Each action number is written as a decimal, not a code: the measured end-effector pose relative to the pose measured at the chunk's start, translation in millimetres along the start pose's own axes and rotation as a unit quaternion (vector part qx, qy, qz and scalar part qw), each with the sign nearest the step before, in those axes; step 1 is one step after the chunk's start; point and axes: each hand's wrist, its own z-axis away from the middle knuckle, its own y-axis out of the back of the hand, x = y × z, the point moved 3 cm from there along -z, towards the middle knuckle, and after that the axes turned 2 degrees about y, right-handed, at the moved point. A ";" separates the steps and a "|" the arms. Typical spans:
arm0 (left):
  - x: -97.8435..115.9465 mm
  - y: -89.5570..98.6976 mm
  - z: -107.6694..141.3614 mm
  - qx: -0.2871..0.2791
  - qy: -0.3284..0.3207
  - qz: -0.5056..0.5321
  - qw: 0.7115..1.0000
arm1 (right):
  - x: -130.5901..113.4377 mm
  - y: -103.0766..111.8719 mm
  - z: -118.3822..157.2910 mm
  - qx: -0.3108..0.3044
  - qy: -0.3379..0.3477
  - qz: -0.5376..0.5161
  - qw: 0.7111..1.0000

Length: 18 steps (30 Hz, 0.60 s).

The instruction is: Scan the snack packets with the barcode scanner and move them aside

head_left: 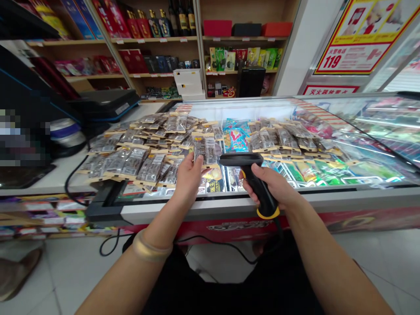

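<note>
My left hand [190, 175] holds a small clear snack packet [205, 148] with tan edges by its lower left side, above the glass freezer top. In my right hand [271, 186] is a black and yellow barcode scanner [241, 159], its head turned left toward the packet. A large pile of similar packets [131, 162] spreads to the left of my left hand. Beyond the scanner on the right lies a smaller pile [288, 138]. Between the piles sits a blue snack bag [236, 135].
The freezer's front rim [197, 205] runs across near my body. A black cable [216, 240] hangs from the scanner. At the left are a counter [72, 173] and dark equipment. Stocked shelves [157, 39] stand behind. Someone's shoe [19, 271] shows at lower left.
</note>
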 end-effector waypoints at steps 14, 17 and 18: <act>2.2 0.4 1.5 0.018 0.005 -0.015 1.000 | 0.7 -0.1 -0.6 0.001 -0.010 0.001 1.000; 0.6 1.6 0.2 0.026 0.005 -0.026 0.999 | 1.4 -0.3 -2.0 -0.003 -0.006 -0.002 1.000; 0.3 2.1 -0.4 0.029 0.000 -0.035 0.999 | 1.4 -0.7 -2.4 -0.004 -0.001 -0.004 1.000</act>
